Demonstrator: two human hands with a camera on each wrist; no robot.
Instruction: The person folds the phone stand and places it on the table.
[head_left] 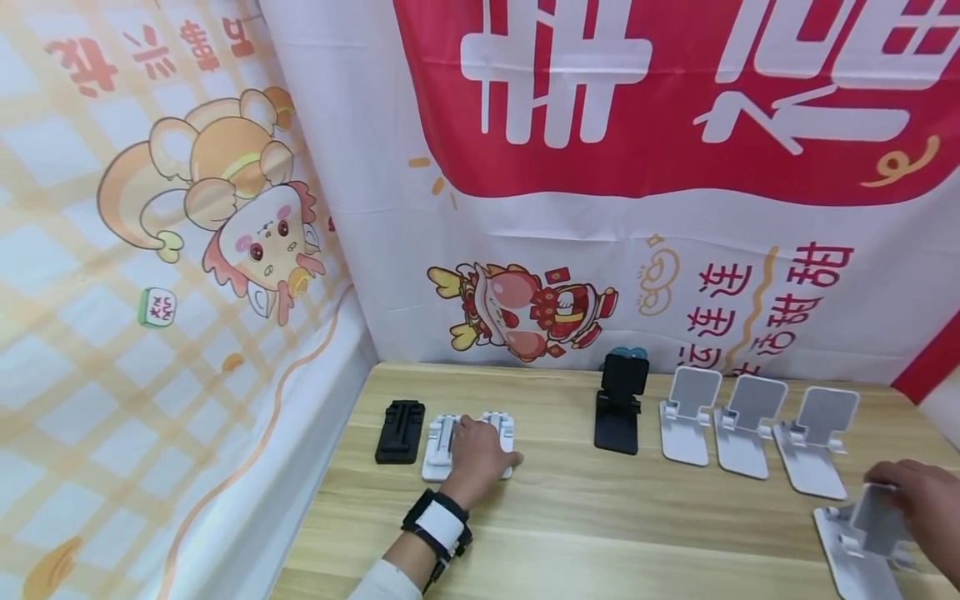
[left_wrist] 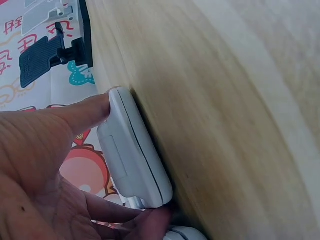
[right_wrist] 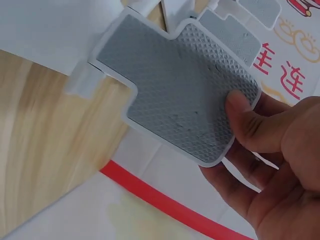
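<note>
My left hand (head_left: 478, 457) grips a folded white phone stand (head_left: 502, 427) on the table. In the left wrist view, its thumb lies at one end of that stand (left_wrist: 132, 150) and the fingers at the other. A second folded white phone stand (head_left: 437, 457) lies just left of it, partly behind the hand. At the right edge my right hand (head_left: 926, 512) holds the top panel of an unfolded white phone stand (head_left: 862, 554). The right wrist view shows the thumb on the panel's grey textured pad (right_wrist: 175, 90), with fingers behind it.
A folded black phone stand (head_left: 400, 432) lies at the table's left. Along the back stand an unfolded black phone stand (head_left: 619, 404) and three unfolded white ones, including this nearest one (head_left: 813, 442). Printed cloth (head_left: 375, 208) hangs behind the wooden table (head_left: 585, 533).
</note>
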